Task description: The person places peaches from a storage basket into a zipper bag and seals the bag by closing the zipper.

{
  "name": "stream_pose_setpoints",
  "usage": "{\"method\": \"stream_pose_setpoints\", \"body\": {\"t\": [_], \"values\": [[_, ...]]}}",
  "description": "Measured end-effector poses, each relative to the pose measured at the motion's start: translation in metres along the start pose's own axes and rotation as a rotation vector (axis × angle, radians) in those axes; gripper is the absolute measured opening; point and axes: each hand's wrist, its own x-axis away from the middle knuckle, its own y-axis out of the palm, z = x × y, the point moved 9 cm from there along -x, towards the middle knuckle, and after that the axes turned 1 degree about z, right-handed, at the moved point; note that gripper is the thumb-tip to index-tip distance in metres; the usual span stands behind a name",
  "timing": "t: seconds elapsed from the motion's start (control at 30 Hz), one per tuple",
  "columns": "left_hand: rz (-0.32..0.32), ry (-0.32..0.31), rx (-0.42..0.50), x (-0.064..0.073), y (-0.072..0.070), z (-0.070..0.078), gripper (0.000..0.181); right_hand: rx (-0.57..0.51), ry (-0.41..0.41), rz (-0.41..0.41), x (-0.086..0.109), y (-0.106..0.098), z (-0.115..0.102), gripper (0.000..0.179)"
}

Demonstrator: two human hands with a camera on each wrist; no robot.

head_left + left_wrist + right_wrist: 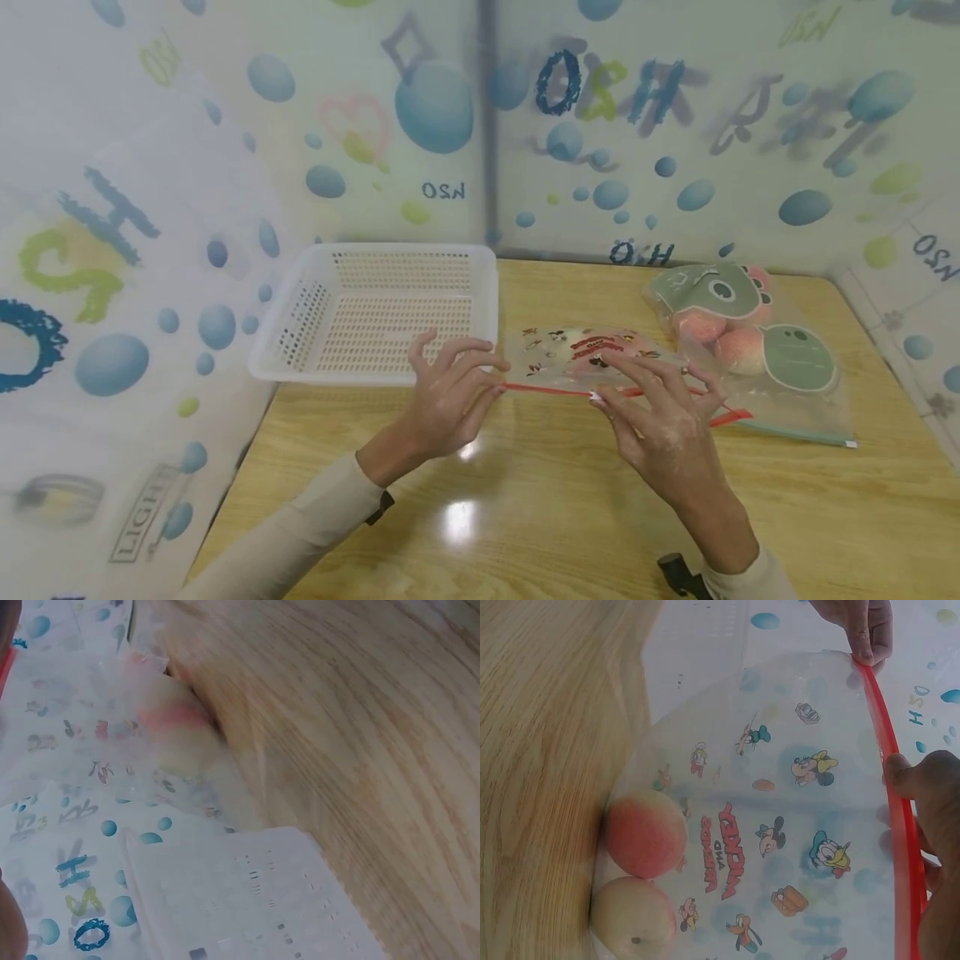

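A clear zip bag (551,350) printed with cartoon figures is held up by its red zip strip (885,735). Two pink-and-cream peaches (645,832) lie at its bottom, low by the wood in the right wrist view. My left hand (453,396) pinches one end of the strip between thumb and fingers, beside the basket's corner. Farther along the strip, my right hand (667,429) pinches it at the white slider (596,396), thumb on the near side. In the left wrist view only slivers of the hand show at the left edge.
A white perforated plastic basket (375,380) stands at the back left of the wooden table (525,517). To the right lies a second zip bag (802,417) with green animal faces and several peaches (738,346) inside. Patterned walls (600,200) border the table behind and at the sides.
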Motion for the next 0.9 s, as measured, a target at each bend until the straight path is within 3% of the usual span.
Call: {"method": "stream_pose_setpoints", "body": {"t": [0.2,0.5,0.9], "values": [[0.017,0.018,-0.011,0.0005,-0.0009,-0.0008,0.019,0.010,-0.005,-0.019,0.0005,0.0013,0.0005,0.035],[-0.017,-0.011,-0.001,0.0021,0.0010,-0.0050,0.022,0.020,-0.009,0.001,0.0021,-0.0003,0.0017,0.037],[0.008,-0.026,-0.001,0.0047,-0.0005,-0.0100,0.020,0.024,-0.023,0.028,-0.0001,-0.0030,0.0000,0.033]]}}
